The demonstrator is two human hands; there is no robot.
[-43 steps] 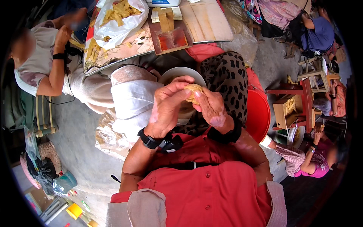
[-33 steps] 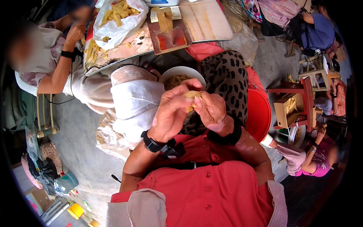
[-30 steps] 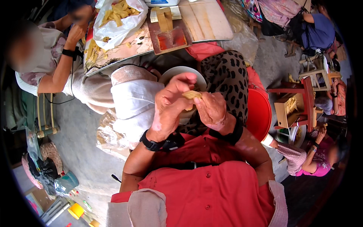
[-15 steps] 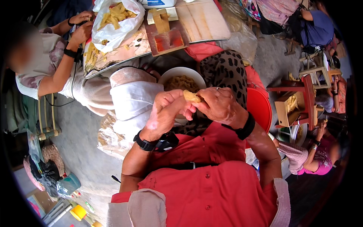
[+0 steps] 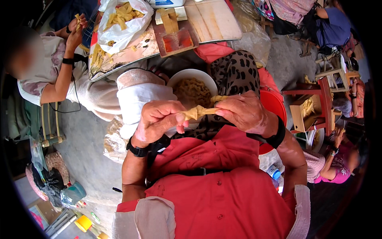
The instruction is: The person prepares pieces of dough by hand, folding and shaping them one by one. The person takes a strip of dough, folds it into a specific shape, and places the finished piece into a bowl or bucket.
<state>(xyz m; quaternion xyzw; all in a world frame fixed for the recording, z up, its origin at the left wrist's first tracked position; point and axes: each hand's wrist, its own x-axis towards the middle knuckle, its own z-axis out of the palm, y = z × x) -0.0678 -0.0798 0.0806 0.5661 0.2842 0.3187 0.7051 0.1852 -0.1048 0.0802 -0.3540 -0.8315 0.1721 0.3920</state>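
A yellow, twisted strip (image 5: 199,112), which looks like tofu skin with a knot in it, is stretched level between my two hands. My left hand (image 5: 162,119) pinches one end between thumb and fingers. On the other side my right hand (image 5: 247,112) grips the strip, and a short yellow end pokes out above its fingers. Just beyond, between my knees, a white bowl (image 5: 177,76) contains many similar yellow knotted pieces (image 5: 194,89).
The low table (image 5: 219,24) ahead bears a white plastic bag (image 5: 145,12) of flat yellow strips and a brown wooden board (image 5: 161,38). A co-worker (image 5: 51,75) sits at left, holding a yellow piece. Near my right knee stands a red bucket (image 5: 274,105). Further right is a wooden box (image 5: 298,115).
My hands have drawn apart and come slightly nearer, so the strip now stretches out with its knot showing. The co-worker's hands have moved left, away from the bag.
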